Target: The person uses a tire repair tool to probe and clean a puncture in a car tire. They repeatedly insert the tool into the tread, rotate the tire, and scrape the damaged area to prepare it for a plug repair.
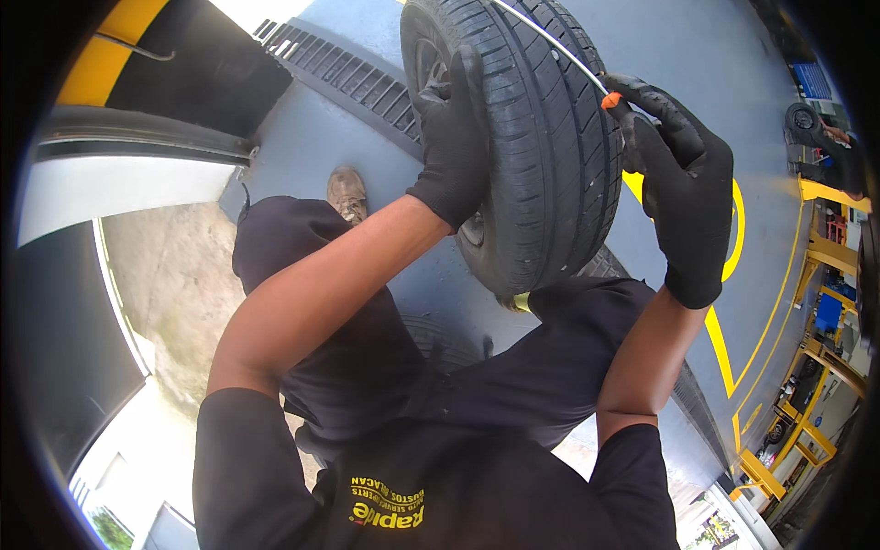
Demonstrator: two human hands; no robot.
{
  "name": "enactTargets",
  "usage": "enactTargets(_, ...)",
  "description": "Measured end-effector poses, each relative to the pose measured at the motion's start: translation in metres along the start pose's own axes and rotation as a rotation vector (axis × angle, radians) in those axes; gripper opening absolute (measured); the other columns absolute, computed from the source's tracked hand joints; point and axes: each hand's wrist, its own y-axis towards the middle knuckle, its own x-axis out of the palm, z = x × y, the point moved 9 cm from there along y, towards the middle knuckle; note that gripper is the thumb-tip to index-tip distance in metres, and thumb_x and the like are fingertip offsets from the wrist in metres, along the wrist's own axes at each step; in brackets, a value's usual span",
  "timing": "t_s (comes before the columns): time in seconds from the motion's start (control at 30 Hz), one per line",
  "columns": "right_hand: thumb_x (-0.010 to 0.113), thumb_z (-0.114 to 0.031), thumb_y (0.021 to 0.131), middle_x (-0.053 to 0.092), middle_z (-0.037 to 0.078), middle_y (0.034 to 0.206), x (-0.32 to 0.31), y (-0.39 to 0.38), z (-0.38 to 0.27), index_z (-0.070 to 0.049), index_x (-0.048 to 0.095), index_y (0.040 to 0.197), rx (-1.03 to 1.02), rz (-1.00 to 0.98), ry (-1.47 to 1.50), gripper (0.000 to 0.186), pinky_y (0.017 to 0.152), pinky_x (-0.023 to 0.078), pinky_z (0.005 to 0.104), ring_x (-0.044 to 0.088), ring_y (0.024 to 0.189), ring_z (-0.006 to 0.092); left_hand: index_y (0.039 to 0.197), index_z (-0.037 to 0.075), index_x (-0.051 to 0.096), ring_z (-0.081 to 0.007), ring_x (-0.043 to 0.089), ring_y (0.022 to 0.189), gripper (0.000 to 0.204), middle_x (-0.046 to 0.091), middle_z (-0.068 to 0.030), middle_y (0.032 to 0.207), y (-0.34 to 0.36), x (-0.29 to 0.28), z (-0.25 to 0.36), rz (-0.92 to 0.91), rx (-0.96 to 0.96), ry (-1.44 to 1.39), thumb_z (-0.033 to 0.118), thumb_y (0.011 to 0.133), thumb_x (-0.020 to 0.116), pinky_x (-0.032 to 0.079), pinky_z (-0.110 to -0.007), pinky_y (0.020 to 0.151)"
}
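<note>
A black car wheel (pixel 536 151) with a dark rim stands upright between my knees, its tread facing up toward me. My left hand (pixel 456 137), in a black glove, grips the wheel's left side by the rim, one finger stretched up along the sidewall. In my gloved right hand (pixel 683 170) is a thin white hose (pixel 559 44) with an orange end piece (pixel 611 100), pinched beside the tread at the wheel's right. The hose runs up across the tread and out of view. What lies inside my right palm is hidden.
Another tire (pixel 440 341) lies low between my legs. A slatted floor grate (pixel 353 87) crosses beyond my left foot. Yellow lines (pixel 724 353) mark the grey floor at right. Yellow lift frames (pixel 816 431) and a distant wheel (pixel 803 119) stand at the far right.
</note>
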Motion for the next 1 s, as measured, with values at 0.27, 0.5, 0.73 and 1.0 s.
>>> enactTargets(0.27,0.059,-0.008,0.097,0.055,-0.003,0.066,-0.006,-0.017,0.029,-0.008,0.073,0.127,0.146,-0.169,0.138,0.033,0.048,0.032,0.0215,0.040,0.052,0.0001,0.138,0.006,0.053,-0.0243,0.069,0.109,0.074,0.065,-0.0143,0.121,0.023,0.004,0.027,-0.128,0.001,-0.354,0.069,0.104,0.040,0.061,-0.040,0.092)
enactTargets(0.5,0.057,0.001,0.091,0.070,0.003,0.099,-0.022,-0.041,0.011,-0.003,0.070,0.119,0.016,-0.160,-0.067,0.031,0.059,0.041,0.0225,0.052,0.063,0.0041,0.153,-0.007,0.019,-0.0342,0.063,0.121,0.102,0.052,-0.0250,0.138,0.048,0.007,0.030,-0.205,-0.013,-0.333,0.072,0.097,0.050,0.056,-0.047,0.100)
enactTargets(0.73,0.059,0.002,0.091,0.073,0.006,0.102,-0.013,-0.026,0.027,-0.002,0.070,0.116,0.070,-0.219,0.096,0.028,0.067,0.048,0.0237,0.060,0.070,0.0067,0.145,-0.003,0.040,-0.0321,0.063,0.119,0.084,0.058,-0.0212,0.132,0.068,0.000,0.021,-0.039,-0.064,-0.284,0.069,0.100,0.047,0.054,-0.046,0.100)
enactTargets(1.0,0.064,-0.004,0.092,0.072,0.005,0.092,-0.011,-0.007,0.035,-0.005,0.073,0.120,0.005,-0.098,0.113,0.029,0.071,0.051,0.0259,0.063,0.074,0.0089,0.134,0.011,0.057,-0.0248,0.067,0.113,0.061,0.066,-0.0110,0.124,0.039,0.026,0.058,-0.356,-0.037,-0.463,0.061,0.105,0.038,0.057,-0.044,0.097)
